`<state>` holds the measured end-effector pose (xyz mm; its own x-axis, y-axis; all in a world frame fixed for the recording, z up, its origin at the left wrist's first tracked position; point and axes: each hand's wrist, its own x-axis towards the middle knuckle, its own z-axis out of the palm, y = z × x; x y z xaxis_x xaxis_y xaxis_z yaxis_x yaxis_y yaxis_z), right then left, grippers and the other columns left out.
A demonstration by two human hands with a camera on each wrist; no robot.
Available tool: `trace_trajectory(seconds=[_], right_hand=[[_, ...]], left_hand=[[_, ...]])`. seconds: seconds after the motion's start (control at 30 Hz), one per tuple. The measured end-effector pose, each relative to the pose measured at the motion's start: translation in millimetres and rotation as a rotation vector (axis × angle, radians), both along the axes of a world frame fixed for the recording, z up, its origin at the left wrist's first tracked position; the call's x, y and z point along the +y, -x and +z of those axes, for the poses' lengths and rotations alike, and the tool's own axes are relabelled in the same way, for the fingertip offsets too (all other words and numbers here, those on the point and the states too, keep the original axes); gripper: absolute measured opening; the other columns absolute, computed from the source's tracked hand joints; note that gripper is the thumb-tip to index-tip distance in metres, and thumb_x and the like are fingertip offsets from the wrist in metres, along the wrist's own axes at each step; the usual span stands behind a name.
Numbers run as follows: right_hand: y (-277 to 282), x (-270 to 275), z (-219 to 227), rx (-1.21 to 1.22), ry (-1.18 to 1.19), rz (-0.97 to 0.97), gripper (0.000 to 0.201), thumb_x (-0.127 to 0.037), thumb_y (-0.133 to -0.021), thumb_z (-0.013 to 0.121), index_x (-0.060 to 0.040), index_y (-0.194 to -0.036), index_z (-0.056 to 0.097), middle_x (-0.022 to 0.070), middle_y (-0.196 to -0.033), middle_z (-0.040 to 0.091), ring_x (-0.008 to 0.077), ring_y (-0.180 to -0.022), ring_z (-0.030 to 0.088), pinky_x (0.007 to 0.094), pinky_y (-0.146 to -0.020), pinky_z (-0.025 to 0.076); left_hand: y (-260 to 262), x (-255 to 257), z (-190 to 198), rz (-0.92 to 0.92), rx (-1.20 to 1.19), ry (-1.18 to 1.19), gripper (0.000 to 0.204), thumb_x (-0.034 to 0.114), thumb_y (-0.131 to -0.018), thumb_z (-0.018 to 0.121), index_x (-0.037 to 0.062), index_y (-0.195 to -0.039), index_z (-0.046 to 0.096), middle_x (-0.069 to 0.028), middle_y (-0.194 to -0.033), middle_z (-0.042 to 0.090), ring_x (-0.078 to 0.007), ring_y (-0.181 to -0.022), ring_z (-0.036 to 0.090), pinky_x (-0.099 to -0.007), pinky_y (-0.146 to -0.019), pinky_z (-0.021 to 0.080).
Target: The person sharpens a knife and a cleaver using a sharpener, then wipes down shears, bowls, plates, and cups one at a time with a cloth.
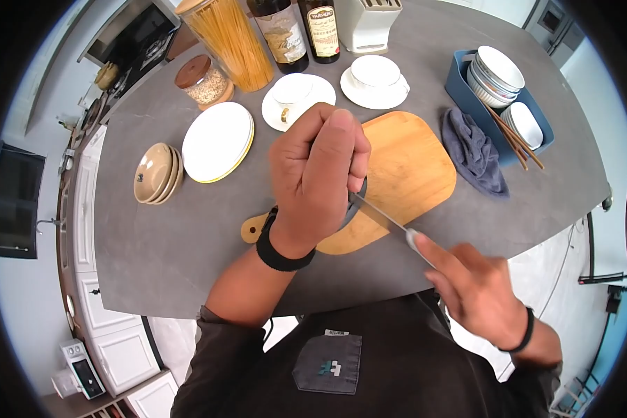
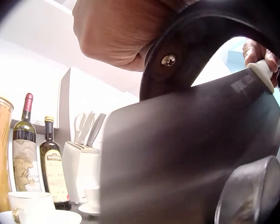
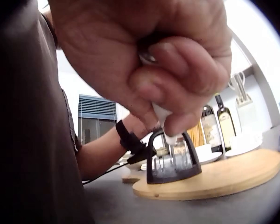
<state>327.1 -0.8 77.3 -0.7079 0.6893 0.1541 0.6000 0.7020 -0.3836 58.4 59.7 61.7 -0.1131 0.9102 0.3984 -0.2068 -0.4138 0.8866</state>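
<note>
In the head view my left hand is closed above the wooden cutting board, gripping a black-framed device mostly hidden beneath it. The left wrist view shows the device's black curved handle by the left hand. Its black base stands on the board in the right wrist view. A knife's broad blade lies against the device. My right hand holds the knife by its white handle, fingers curled round it, to the right of the board's near edge.
Stacked bowls, white plates and two cups on saucers surround the board. Behind are a pasta jar, two bottles and a knife block. A grey cloth and blue bin with bowls and chopsticks are right.
</note>
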Motion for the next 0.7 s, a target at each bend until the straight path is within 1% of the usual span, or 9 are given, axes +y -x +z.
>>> trace_trajectory(seconds=[0.13, 0.23, 0.3, 0.37, 0.4, 0.43, 0.5, 0.67, 0.7], right_hand=[[-19.4, -19.9, 18.9, -0.043, 0.045, -0.03, 0.07, -0.007, -0.086, 0.079, -0.0155, -0.152, 0.057, 0.0099, -0.078, 0.059, 0.026, -0.052, 0.06, 0.0391, -0.045, 0.049], [-17.6, -15.7, 20.9, -0.075, 0.047, -0.005, 0.069, -0.009, -0.087, 0.077, -0.0137, -0.153, 0.056, 0.0111, -0.078, 0.06, 0.0267, -0.053, 0.061, 0.0404, -0.044, 0.048], [0.3, -0.3, 8.5, -0.069, 0.009, 0.017, 0.066, -0.01, -0.089, 0.075, -0.0142, -0.152, 0.056, 0.0117, -0.078, 0.059, 0.0277, -0.053, 0.061, 0.041, -0.045, 0.049], [26.2, 19.0, -9.6, -0.064, -0.032, 0.021, 0.064, -0.012, -0.091, 0.073, -0.0147, -0.152, 0.056, 0.0123, -0.077, 0.059, 0.0287, -0.052, 0.061, 0.0417, -0.045, 0.049], [42.4, 32.4, -19.0, 0.0, -0.034, 0.038, 0.062, -0.013, -0.092, 0.072, -0.0156, -0.152, 0.056, 0.0127, -0.077, 0.059, 0.0298, -0.052, 0.061, 0.0422, -0.045, 0.049], [51.1, 38.7, -24.6, 0.066, -0.035, 0.062, 0.061, -0.014, -0.093, 0.07, -0.0166, -0.152, 0.056, 0.0132, -0.077, 0.059, 0.0309, -0.051, 0.061, 0.0427, -0.046, 0.049], [55.5, 39.5, -28.0, 0.088, -0.041, 0.064, 0.059, -0.015, -0.094, 0.07, -0.0173, -0.151, 0.057, 0.013, -0.078, 0.059, 0.0315, -0.051, 0.06, 0.0429, -0.046, 0.049], [33.0, 23.8, -13.9, 0.071, -0.03, 0.045, 0.06, -0.015, -0.093, 0.072, -0.0187, -0.152, 0.057, 0.0124, -0.079, 0.06, 0.0313, -0.052, 0.061, 0.0425, -0.047, 0.05], [20.0, 13.5, -3.5, 0.02, 0.006, 0.017, 0.062, -0.011, -0.091, 0.074, -0.0171, -0.151, 0.058, 0.0116, -0.078, 0.061, 0.0309, -0.056, 0.062, 0.0415, -0.049, 0.051]], left_hand=[[-0.9, -0.9, -0.8, -0.014, 0.004, -0.008, 0.037, 0.024, -0.112, 0.044, 0.001, -0.085, 0.056, -0.0078, -0.065, 0.056, -0.0118, -0.052, 0.047, -0.0272, -0.051, 0.043], [-2.8, -0.4, -1.1, -0.015, -0.023, -0.029, 0.037, 0.023, -0.112, 0.045, 0.0011, -0.085, 0.056, -0.0078, -0.065, 0.056, -0.0118, -0.051, 0.047, -0.0272, -0.051, 0.043], [-6.9, -1.4, -1.0, -0.021, -0.054, -0.052, 0.033, 0.021, -0.112, 0.049, 0.0034, -0.084, 0.058, -0.0005, -0.068, 0.057, -0.0032, -0.054, 0.045, -0.021, -0.05, 0.037], [-7.6, -2.2, -0.7, -0.028, -0.066, -0.04, 0.033, 0.02, -0.112, 0.049, 0.0032, -0.085, 0.057, -0.0007, -0.068, 0.057, -0.0032, -0.055, 0.045, -0.021, -0.05, 0.037], [-8.4, -2.1, -0.5, -0.019, -0.084, -0.028, 0.032, 0.02, -0.112, 0.049, 0.003, -0.085, 0.057, -0.0008, -0.069, 0.057, -0.0032, -0.055, 0.045, -0.0211, -0.05, 0.037], [-9.5, -2.6, -0.4, -0.017, -0.078, -0.033, 0.032, 0.02, -0.112, 0.049, 0.003, -0.085, 0.057, -0.0008, -0.069, 0.057, -0.0032, -0.055, 0.045, -0.0211, -0.05, 0.037], [-8.0, -2.1, 1.9, 0.014, -0.089, -0.031, 0.033, 0.019, -0.112, 0.049, 0.0028, -0.085, 0.057, -0.001, -0.069, 0.057, -0.0033, -0.055, 0.045, -0.0212, -0.05, 0.038], [-8.9, -0.8, 0.6, 0.006, -0.08, -0.035, 0.032, 0.019, -0.112, 0.049, 0.0031, -0.084, 0.056, -0.001, -0.069, 0.057, -0.0033, -0.055, 0.046, -0.0209, -0.051, 0.038], [-8.1, -2.5, -0.2, 0.002, -0.089, -0.029, 0.032, 0.019, -0.112, 0.049, 0.0034, -0.084, 0.056, -0.0009, -0.069, 0.057, -0.0031, -0.055, 0.046, -0.0207, -0.051, 0.038]])
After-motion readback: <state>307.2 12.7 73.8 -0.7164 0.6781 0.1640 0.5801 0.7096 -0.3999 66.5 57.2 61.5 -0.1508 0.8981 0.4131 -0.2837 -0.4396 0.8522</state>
